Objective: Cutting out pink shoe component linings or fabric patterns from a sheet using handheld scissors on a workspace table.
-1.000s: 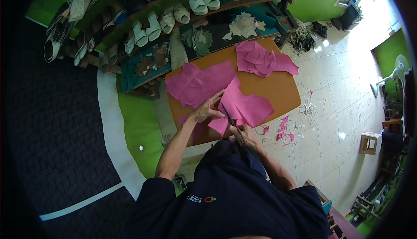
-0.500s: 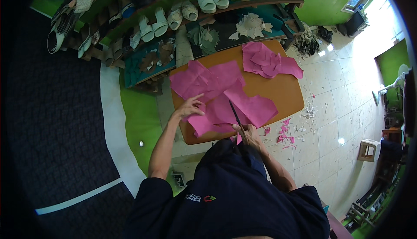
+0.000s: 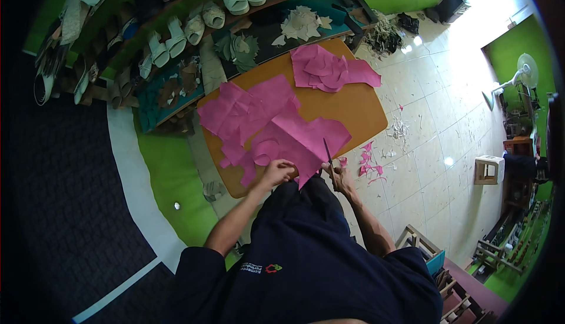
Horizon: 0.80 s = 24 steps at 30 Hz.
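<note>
My right hand (image 3: 343, 179) grips dark scissors (image 3: 328, 151) at the table's near edge, blades pointing away from me and lying by the right part of a large pink sheet (image 3: 303, 138). A corner of this sheet hangs over the near edge between my hands. My left hand (image 3: 276, 174) is at the sheet's near edge, fingers bent and closed on it. Left of it, a curled pink strip and cut parts lie on the orange-brown table (image 3: 365, 109). Behind are more pink pieces (image 3: 247, 106), and a pile of cut pink shapes (image 3: 329, 71) rests at the far right.
Racks of sandals (image 3: 176, 38) stand beyond the table, with green cutouts (image 3: 237, 50) and cream cutouts (image 3: 303, 24) on a lower shelf. Pink scraps (image 3: 369, 165) litter the tiled floor at right. A stool (image 3: 488, 170) and a white fan (image 3: 525, 71) stand farther right.
My left hand has moved right and nearer to me, from lying spread over the pink pieces to the sheet's edge. The scissors have moved away from the sheet's middle toward its right side.
</note>
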### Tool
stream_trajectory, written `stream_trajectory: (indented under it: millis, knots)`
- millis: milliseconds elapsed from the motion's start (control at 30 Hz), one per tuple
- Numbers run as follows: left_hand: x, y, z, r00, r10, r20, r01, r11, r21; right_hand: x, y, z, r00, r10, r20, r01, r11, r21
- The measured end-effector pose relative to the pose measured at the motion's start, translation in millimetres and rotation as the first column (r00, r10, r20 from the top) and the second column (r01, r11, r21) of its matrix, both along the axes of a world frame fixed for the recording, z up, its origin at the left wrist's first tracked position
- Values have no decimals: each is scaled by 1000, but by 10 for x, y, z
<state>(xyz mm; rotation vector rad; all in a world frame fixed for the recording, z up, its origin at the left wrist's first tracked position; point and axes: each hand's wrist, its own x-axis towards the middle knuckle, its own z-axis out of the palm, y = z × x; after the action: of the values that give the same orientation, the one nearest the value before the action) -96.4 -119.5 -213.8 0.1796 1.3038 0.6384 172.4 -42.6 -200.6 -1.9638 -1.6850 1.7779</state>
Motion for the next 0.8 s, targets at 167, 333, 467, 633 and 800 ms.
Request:
stream_trajectory:
  millis: [167,333,467,633,800]
  knots:
    - [294,-8,-159,362,146,-921,582,736,345,189,-10,-159,990,76,123,-94,984,149]
    - [60,-39,-282,9,29,-1000,703,711,27,83,66,-43,953,186,238,-262,903,342]
    - [-71,-183,-331,98,28,-995,708,701,90,60,303,-39,987,4,159,-106,761,640]
    - [9,-121,-46,-16,83,-996,556,829,60,81,983,-277,975,-18,223,-163,625,763]
    - [-299,-231,-202,58,205,-977,431,877,210,-65,1393,-362,969,57,238,-220,631,744]
